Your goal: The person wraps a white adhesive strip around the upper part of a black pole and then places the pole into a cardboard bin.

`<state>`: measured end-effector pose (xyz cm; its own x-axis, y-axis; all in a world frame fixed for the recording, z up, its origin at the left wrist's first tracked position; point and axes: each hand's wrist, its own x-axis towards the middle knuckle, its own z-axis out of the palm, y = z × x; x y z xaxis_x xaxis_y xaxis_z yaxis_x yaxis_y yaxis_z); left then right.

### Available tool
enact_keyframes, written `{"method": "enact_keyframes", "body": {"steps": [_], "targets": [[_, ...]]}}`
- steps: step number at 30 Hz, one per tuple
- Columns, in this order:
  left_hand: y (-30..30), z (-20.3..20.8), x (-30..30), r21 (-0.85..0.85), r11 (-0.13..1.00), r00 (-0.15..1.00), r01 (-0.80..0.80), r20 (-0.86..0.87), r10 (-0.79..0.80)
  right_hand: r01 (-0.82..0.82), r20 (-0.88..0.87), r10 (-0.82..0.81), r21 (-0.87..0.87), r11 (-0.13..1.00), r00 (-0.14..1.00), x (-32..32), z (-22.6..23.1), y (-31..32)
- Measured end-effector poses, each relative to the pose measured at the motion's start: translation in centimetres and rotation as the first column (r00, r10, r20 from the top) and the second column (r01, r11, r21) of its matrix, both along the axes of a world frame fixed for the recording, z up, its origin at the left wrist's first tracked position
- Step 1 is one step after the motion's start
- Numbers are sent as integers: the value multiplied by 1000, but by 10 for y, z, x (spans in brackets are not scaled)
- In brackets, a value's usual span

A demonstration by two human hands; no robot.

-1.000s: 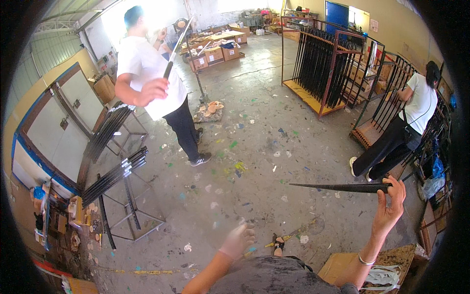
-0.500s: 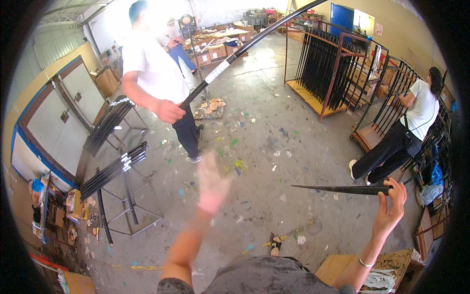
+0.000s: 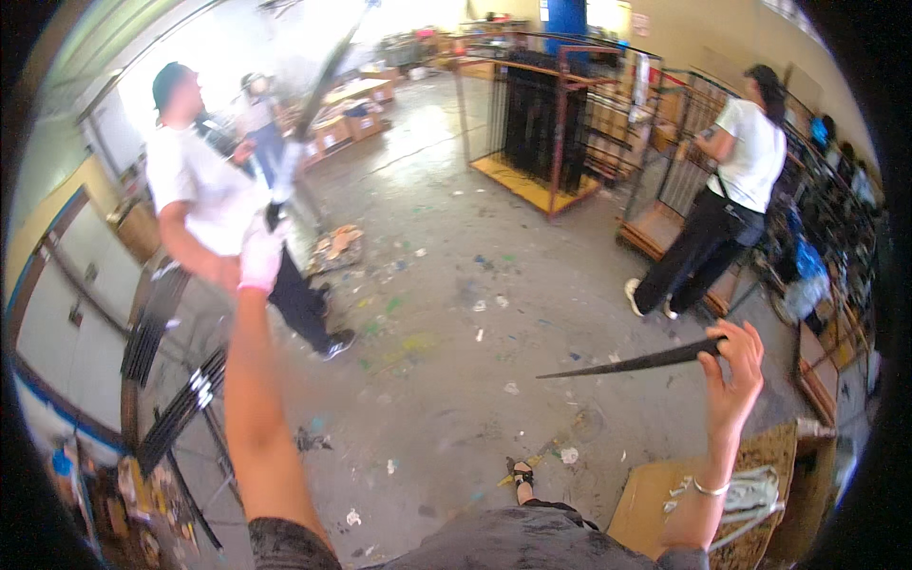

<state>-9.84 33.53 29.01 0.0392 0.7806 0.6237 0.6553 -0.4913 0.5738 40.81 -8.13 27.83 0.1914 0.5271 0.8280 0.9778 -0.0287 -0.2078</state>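
Note:
A whitish glove with a pink cuff covers my left hand, raised at the left. It closes round the lower end of a long black pole with a pale band; motion blurs both. The pole slants up and away to the right. Against this glove, a co-worker's bare hand is partly hidden. My bare right hand pinches the wide end of a long black tapered strip between thumb and fingers. Its thin point extends left over the floor.
The co-worker in a white shirt stands at left. Bundles of black poles rest on stands. A wheeled rack holds several dark rods; another person stands at right. A cardboard box is beside my right forearm.
My left hand has reached forward and left to the pole's lower end. The pole now stands steeper. My view has turned right; the tapered strip stays in my right hand.

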Motion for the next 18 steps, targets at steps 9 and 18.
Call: {"method": "enact_keyframes", "body": {"steps": [9, 18], "targets": [[-103, -18, 77, -121, 961, 922, 247, 335, -195, 9, 42, -9, 3, 1000, 999, 29, 12, 30], [-214, -95, 106, -293, 903, 866, 316, 478, -148, 101, -10, -101, 11, 995, 995, 93, -2, 57]]}}
